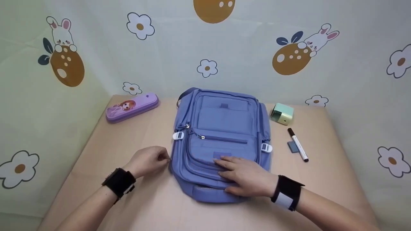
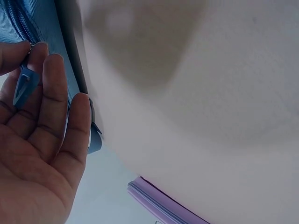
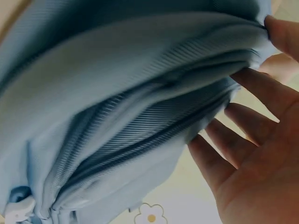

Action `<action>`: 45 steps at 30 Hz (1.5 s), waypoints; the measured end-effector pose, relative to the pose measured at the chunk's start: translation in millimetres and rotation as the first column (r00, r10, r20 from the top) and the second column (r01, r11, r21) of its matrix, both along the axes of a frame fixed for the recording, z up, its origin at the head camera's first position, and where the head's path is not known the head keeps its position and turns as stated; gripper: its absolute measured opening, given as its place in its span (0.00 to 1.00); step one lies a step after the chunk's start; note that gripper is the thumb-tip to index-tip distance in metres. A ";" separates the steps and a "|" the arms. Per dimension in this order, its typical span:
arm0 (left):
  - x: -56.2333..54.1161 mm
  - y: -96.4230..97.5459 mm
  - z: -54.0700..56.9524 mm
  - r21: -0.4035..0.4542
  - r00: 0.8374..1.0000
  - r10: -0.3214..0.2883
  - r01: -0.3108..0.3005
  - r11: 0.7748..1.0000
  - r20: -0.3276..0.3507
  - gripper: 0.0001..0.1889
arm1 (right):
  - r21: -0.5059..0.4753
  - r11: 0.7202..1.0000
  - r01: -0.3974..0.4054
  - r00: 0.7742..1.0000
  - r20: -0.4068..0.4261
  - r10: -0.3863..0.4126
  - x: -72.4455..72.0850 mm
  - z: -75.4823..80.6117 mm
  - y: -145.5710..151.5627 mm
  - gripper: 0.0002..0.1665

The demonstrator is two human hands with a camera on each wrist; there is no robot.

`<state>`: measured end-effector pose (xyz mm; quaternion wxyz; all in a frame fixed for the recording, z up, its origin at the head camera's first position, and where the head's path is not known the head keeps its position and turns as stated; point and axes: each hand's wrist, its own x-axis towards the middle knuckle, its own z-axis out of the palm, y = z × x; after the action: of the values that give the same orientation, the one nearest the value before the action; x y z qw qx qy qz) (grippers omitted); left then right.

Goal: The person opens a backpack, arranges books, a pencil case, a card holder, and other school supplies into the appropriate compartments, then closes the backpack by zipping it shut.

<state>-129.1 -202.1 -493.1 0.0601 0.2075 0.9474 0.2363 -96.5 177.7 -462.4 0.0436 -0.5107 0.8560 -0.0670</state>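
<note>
A blue backpack lies on its back on the table, front pockets facing up. At its lower left side, my left hand pinches a zipper pull between thumb and index finger. The pull's blue tab hangs against the other fingers, beside the zipper teeth. My right hand rests on the lower front of the bag with its fingers spread. In the right wrist view, those fingertips touch the layered fabric folds. Another zipper pull sits on the front pocket.
A purple pencil case lies at the back left of the table. Right of the bag stand a green pencil sharpener, a black-and-white marker and a grey-blue block partly under the marker. A patterned curtain borders the table.
</note>
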 end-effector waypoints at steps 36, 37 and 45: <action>55.4 36.2 9.2 0.031 0.998 -0.013 0.015 0.999 -0.067 0.03 | -0.094 0.995 -0.023 0.999 -0.042 0.019 -2.1 -9.4 -0.4 0.21; 55.4 36.5 9.2 0.031 0.998 -0.008 0.010 0.999 -0.070 0.03 | -0.100 0.995 -0.024 0.999 -0.046 0.019 -2.0 -9.9 0.5 0.21; 55.8 35.6 9.2 0.033 0.998 0.011 -0.009 0.999 -0.060 0.04 | -0.148 0.989 0.007 0.999 -0.036 -0.012 3.0 -11.2 20.8 0.28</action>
<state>-73.3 -166.6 -484.0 0.0270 0.2106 0.9459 0.2455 -93.5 198.5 -473.6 -0.0106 -0.5097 0.8517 -0.1209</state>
